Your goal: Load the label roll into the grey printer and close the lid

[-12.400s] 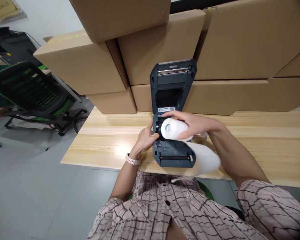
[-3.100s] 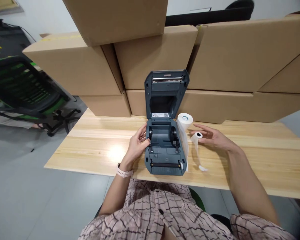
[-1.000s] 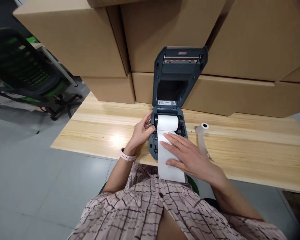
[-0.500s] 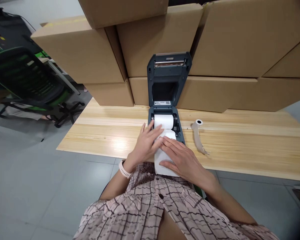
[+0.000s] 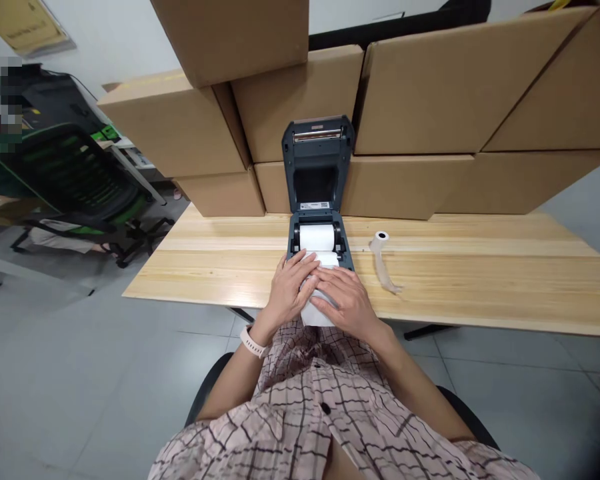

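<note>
A dark grey label printer [image 5: 318, 163] stands on the table with its lid raised. Inside it sits a white paper roll [image 5: 317, 238], and a strip of white paper [image 5: 316, 316] runs from it over the front toward my body. Flat on the left side of the strip lies my left hand [image 5: 291, 285], fingers stretched out. My right hand [image 5: 347, 299] rests from the right on the same paper, its fingers extended and touching the left fingertips. Both hands cover the printer's front edge.
Stacked cardboard boxes [image 5: 410, 100] line the back of the wooden table [image 5: 480, 280]. To the printer's right stands a small roll with a curled loose strip [image 5: 381, 267]. A black office chair [image 5: 70, 180] and a seated person are at the far left.
My left hand has drawn back from the paper roll toward the printer's front. The right hand has shifted closer to it, over the strip. The camera view has tilted up slightly.
</note>
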`<state>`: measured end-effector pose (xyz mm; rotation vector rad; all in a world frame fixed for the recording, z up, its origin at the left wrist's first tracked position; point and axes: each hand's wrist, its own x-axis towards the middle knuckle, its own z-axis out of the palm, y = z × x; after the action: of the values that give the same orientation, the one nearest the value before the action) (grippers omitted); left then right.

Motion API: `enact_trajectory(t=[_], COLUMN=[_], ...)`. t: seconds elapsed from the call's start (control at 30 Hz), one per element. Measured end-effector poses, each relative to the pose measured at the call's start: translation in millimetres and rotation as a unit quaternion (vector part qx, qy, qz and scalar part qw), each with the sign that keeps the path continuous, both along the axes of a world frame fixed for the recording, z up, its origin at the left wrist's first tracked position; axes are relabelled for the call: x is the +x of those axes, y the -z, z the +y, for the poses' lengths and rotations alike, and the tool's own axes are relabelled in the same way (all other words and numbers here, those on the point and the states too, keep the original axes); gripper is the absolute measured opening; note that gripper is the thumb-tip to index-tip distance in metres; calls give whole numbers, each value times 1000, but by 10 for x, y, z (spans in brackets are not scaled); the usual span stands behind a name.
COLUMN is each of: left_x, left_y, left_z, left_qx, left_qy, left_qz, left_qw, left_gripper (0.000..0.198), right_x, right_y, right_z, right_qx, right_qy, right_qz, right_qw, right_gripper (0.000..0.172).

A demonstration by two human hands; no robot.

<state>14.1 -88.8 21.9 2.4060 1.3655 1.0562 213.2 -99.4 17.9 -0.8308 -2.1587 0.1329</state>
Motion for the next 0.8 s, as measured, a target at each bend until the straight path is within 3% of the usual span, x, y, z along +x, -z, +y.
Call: enact_trajectory(t=[0.1, 0.2, 0.27, 0.37, 0.47, 0.57, 0.67, 0.8], left_x=[-9, 1, 33, 108, 171, 189, 169, 132], left_y=[12, 16, 27, 72, 133, 167, 166, 163], left_z=[25, 41, 26, -53, -184, -321, -426, -473], left_qx=[2, 7, 20, 56, 100, 133, 130, 137], left_qy=[4, 2, -7, -18, -21, -17, -6, 1], left_qz=[-8, 3, 14, 16, 22, 32, 30, 30], left_qw=[1000, 1000, 1000, 998, 995, 990, 991, 990], left_gripper=[41, 40, 39, 36, 35, 35, 38, 38], right_x=[128, 338, 464, 523, 395, 178, 33, 54], right_y=[-148, -466, -760, -1236, -1620, -1809, -1821, -1683], right_z=[37, 294, 657, 1439, 2231, 2686, 2639, 2005], right_qx=[-61, -78, -41, -23, -56, -106, -129, -77], right_qy=[-52, -54, 3, 60, 57, -4, -39, -25], right_qz=[19, 91, 149, 192, 188, 184, 202, 228], right_qw=[997, 991, 988, 979, 979, 977, 970, 970], right_gripper=[28, 28, 31, 52, 73, 83, 91, 84])
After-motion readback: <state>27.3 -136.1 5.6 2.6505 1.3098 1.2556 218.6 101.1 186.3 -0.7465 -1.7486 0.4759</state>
